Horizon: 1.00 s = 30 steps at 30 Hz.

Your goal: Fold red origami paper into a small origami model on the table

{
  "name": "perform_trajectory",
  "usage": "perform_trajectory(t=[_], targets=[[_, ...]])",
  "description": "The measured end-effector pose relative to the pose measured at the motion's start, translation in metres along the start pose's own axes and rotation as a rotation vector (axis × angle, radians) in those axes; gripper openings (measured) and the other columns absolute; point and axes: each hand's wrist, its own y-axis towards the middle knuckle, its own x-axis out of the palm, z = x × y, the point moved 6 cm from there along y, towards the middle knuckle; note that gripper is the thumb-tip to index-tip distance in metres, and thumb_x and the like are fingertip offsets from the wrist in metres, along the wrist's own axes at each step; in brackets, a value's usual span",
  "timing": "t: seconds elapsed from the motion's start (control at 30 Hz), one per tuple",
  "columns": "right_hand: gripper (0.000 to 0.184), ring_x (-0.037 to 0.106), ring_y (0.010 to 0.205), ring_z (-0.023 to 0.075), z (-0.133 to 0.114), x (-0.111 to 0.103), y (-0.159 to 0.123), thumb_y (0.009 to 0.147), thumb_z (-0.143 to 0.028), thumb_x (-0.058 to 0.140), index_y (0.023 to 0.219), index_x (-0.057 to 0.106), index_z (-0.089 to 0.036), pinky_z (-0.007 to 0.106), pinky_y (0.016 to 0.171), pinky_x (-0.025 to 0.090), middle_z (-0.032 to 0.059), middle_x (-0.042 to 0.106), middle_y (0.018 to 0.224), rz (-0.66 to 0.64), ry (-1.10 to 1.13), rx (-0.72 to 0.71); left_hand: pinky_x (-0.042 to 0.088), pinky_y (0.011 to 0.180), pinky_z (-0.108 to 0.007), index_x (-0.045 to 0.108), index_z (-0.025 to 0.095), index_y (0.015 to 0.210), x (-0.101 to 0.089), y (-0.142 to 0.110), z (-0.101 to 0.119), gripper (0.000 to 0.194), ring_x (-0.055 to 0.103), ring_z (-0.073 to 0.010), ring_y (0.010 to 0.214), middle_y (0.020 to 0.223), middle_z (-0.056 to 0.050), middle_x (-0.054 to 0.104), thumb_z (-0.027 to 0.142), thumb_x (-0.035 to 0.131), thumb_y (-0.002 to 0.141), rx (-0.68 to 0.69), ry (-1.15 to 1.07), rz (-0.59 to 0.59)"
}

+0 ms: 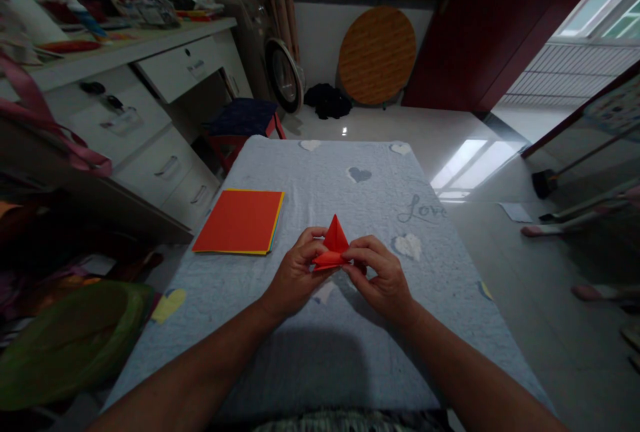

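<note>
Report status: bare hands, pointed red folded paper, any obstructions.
Bare left hand, bare right hand both holding pointed red folded paper. Paper partly hidden. Square red-topped paper stack at left, clear of hands.

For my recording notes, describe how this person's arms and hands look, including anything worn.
The left hand and right hand are ungloved; no ring, watch or bracelet shows. The left forearm and right forearm are bare, narrowing toward the wrists, with no sleeve in view.
</note>
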Motion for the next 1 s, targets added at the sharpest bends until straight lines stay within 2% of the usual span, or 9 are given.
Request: perform_trajectory(t=[0.1,0.2,0.3,0.53,0.77,1.0], targets=[[0.018,0.056,0.069,0.0116,0.001,0.001,-0.001,0.090,-0.013,0.062,0.104,0.066,-0.024,0.024,0.057,0.049,0.0045,0.060,0.094,-0.007,0.009,0.009,0.045,0.097,-0.034,0.068,0.020,0.076,-0.001,0.000,0.004,0.024,0.057,-0.0213,0.111,0.102,-0.007,0.062,0.042,0.073,0.085,0.014,0.006,0.010],[0.020,0.056,0.069,0.0115,0.002,0.001,-0.001,0.089,-0.014,0.062,0.105,0.066,-0.024,0.024,0.057,0.049,0.0044,0.060,0.094,-0.004,0.021,0.017,0.047,0.094,-0.034,0.069,0.019,0.076,-0.001,0.000,0.006,0.027,0.062,-0.0184,0.099,0.113,-0.007,0.058,0.045,0.073,0.084,0.009,0.003,0.019],[0.020,0.057,0.068,0.0115,0.001,0.001,-0.001,0.089,-0.014,0.062,0.106,0.066,-0.024,0.025,0.057,0.049,0.0044,0.061,0.094,0.004,0.030,0.009,0.048,0.093,-0.033,0.070,0.019,0.076,-0.001,-0.001,0.007,0.027,0.062,-0.0179,0.099,0.118,-0.007,0.055,0.045,0.073,0.083,0.031,0.001,0.031],[0.019,0.056,0.067,0.0115,-0.001,0.001,-0.001,0.089,-0.013,0.062,0.103,0.064,-0.024,0.025,0.056,0.050,0.0035,0.059,0.093,0.004,0.025,-0.002,0.047,0.097,-0.035,0.072,0.023,0.084,-0.004,-0.004,0.004,0.014,0.059,-0.0197,0.108,0.118,-0.006,0.055,0.037,0.074,0.085,0.116,0.086,0.038],[0.024,0.057,0.070,0.0122,-0.003,0.002,-0.001,0.090,-0.012,0.061,0.110,0.064,-0.026,0.024,0.056,0.050,0.0043,0.060,0.095,-0.012,0.016,-0.033,0.050,0.093,-0.033,0.071,0.023,0.085,-0.005,-0.007,0.011,0.001,0.059,-0.0185,0.106,0.119,-0.005,0.055,0.023,0.071,0.086,0.216,0.175,0.068],[0.028,0.062,0.083,0.0154,-0.005,0.002,-0.001,0.091,-0.010,0.059,0.113,0.066,-0.027,0.025,0.062,0.054,0.0060,0.061,0.099,-0.020,-0.015,-0.072,0.054,0.086,-0.029,0.069,0.022,0.088,-0.005,-0.010,0.023,0.008,0.061,-0.0173,0.104,0.116,-0.005,0.055,0.015,0.068,0.087,0.374,0.295,0.116]])
